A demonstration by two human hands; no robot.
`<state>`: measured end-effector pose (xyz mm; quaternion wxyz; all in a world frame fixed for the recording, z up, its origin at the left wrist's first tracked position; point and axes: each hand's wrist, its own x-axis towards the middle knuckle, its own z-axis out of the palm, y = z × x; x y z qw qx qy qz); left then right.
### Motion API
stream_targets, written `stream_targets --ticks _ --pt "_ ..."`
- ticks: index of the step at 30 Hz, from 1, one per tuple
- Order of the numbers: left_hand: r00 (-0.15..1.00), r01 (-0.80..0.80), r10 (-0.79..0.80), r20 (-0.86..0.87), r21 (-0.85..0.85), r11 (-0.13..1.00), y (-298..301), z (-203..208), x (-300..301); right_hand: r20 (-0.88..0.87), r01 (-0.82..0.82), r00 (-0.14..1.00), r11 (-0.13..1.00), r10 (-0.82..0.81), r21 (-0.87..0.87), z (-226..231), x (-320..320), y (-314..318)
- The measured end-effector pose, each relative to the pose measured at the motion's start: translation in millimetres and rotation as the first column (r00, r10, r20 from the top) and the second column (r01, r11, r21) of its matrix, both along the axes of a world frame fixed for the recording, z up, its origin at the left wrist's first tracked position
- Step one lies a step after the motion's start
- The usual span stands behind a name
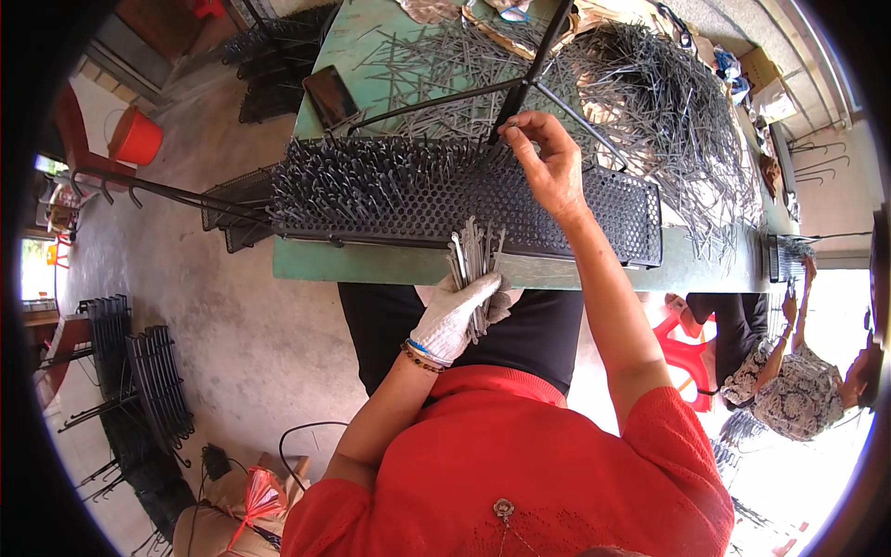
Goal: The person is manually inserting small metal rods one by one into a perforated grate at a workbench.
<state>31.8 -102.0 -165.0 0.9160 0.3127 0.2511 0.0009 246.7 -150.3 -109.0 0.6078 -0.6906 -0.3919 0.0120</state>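
Note:
My left hand (pixel 455 317), in a white knitted glove, is closed round a bundle of thin grey metal rods (pixel 475 249) and holds it upright near the table's front edge. A long black rack (pixel 608 223) with rows of round holes lies across in front of me. Its left part is thick with upright dark rods (pixel 343 186), while the holes at its right stand bare. Above the middle of the rack is my bare right hand (pixel 549 167), thumb and forefinger pinched beside a black metal bar (pixel 506 111). Whatever sits between those fingertips is too small to make out.
Loose rods (pixel 650 102) lie heaped on the green table (pixel 325 265) beyond the rack. A dark flat phone-like device (pixel 330 97) rests at the far left. At the right, another person (pixel 798 395) works at a similar rack. Hooked black racks (pixel 139 390) stand at the left.

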Motion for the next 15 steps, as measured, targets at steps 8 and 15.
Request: stream_targets --ticks 8,15 --pt "1.000 -0.001 0.001 0.011 -0.005 1.000 -0.4 -0.6 0.3 0.121 -0.018 0.992 0.997 0.026 -0.073 7.5 0.6 -1.7" --pt "0.999 0.038 -0.038 0.012 -0.009 0.999 1.6 -0.2 -0.4 0.058 -0.033 0.998 0.999 0.035 -0.025 3.0 0.3 0.4"
